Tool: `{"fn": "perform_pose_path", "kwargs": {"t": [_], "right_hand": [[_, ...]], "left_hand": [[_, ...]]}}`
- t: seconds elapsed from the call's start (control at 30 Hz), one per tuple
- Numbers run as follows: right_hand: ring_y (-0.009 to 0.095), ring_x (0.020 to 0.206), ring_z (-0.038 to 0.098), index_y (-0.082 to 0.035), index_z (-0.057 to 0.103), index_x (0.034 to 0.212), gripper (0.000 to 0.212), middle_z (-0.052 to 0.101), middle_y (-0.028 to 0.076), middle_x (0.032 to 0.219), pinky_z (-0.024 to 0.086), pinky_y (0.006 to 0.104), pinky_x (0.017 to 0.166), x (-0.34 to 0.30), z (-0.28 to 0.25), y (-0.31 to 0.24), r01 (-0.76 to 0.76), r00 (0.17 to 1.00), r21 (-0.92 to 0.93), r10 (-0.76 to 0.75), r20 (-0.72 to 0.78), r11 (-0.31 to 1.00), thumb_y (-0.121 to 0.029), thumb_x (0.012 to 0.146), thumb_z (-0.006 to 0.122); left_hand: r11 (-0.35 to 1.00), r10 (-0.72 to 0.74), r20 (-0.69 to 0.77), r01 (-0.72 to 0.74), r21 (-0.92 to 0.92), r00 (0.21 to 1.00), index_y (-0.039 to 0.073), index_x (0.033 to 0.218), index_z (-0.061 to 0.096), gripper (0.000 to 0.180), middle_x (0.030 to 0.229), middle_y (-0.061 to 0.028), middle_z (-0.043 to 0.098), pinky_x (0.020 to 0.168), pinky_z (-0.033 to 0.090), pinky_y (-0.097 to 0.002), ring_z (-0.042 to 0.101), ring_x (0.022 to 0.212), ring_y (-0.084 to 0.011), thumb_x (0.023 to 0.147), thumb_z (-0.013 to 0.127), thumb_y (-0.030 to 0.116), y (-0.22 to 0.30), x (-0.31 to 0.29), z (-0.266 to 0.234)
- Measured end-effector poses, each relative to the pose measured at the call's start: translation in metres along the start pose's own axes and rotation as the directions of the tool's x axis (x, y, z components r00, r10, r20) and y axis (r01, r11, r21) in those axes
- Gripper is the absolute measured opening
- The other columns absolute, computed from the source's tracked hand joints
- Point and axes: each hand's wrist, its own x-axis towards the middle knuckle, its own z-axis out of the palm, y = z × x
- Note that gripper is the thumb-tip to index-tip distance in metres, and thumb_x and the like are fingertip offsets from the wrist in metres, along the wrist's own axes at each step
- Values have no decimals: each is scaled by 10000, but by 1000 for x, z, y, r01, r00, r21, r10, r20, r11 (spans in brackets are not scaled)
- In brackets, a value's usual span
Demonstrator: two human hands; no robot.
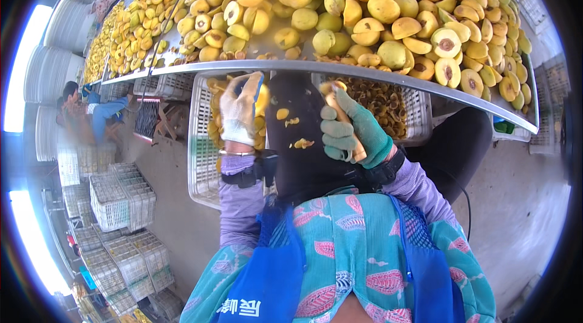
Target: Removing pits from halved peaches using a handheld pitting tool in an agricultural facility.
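My left hand (239, 110), in a cream glove, is over the left white basket (197, 140), its fingers curled at a blurred yellow peach piece (263, 99). Part of that piece is hidden by the glove. In a green glove, my right hand (358, 131) is closed round the wooden handle of a pitting tool (341, 116). The tool's upper end is blurred, close to the table edge. Between my hands, several peach scraps (303, 143) lie on my dark-clad thigh. Many peaches (382, 10), whole and cut, some showing brown pits, are heaped on the metal table.
The metal table's raised rim (316, 66) crosses just beyond my hands. A second white basket (419, 110) under it holds brownish scraps. Stacked white crates (121, 198) stand on the floor at left. Another person (100, 110) sits farther left, near a small stool (167, 121).
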Motion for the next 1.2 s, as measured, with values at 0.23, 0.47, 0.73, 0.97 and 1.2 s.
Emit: {"fn": "perform_pose_path", "kwargs": {"t": [0.23, 0.47, 0.73, 0.97, 1.2], "right_hand": [[107, 441, 439, -125, 486, 825, 406, 445, -26, 555, 383, 257, 429, 18, -10, 2, 20, 861, -396, -218, -460, 918, -514, 934, 447], [303, 666, 613, 6, 578, 918, 341, 623, 165, 755, 458, 358, 598, 41, 6, -39, 52, 673, -997, -736, 72, -50, -332, 926, 533], [241, 573, 570, -1, 546, 816, 308, 559, 137, 631, 425, 365, 525, 43, 27, -31, 20, 660, -993, -744, 102, -119, -283, 937, 527], [189, 619, 577, 12, 584, 958, 361, 624, 105, 718, 448, 361, 560, 38, 8, -6, 78, 727, -973, -680, -94, 218, -339, 943, 502], [77, 407, 401, -92, 540, 899, 382, 439, -37, 575, 349, 246, 389, 27, 14, 7, 112, 881, -760, -417, -221, 640, -458, 948, 443]], "left_hand": [[379, 73, 477, -467, 799, 876, 35, 1132, 593, 538, 1142, -224, 588, 938, 428, -376, 548, 1086, -343, 693, 716, 319, 11, 145, 53], [778, 132, 600, 293, -556, 789, -91, 1203, 520, 392, 1087, -150, 615, 746, 542, -299, 640, 880, -209, 929, 491, 188, 27, 91, 40], [889, 309, 261, -181, -421, 915, 16, 1040, 628, 270, 918, -113, 679, 759, 513, -323, 660, 824, -220, 818, 635, 169, 25, 40, 70], [787, 548, 371, -612, 74, 750, -3, 975, 625, 176, 846, -110, 662, 734, 516, -313, 657, 774, -246, 826, 604, 89, 40, 24, 72], [860, 39, 160, 49, -509, 986, -40, 934, 629, 211, 748, -71, 635, 598, 470, -220, 591, 643, -121, 887, 587, 161, 27, -4, 85]]}}
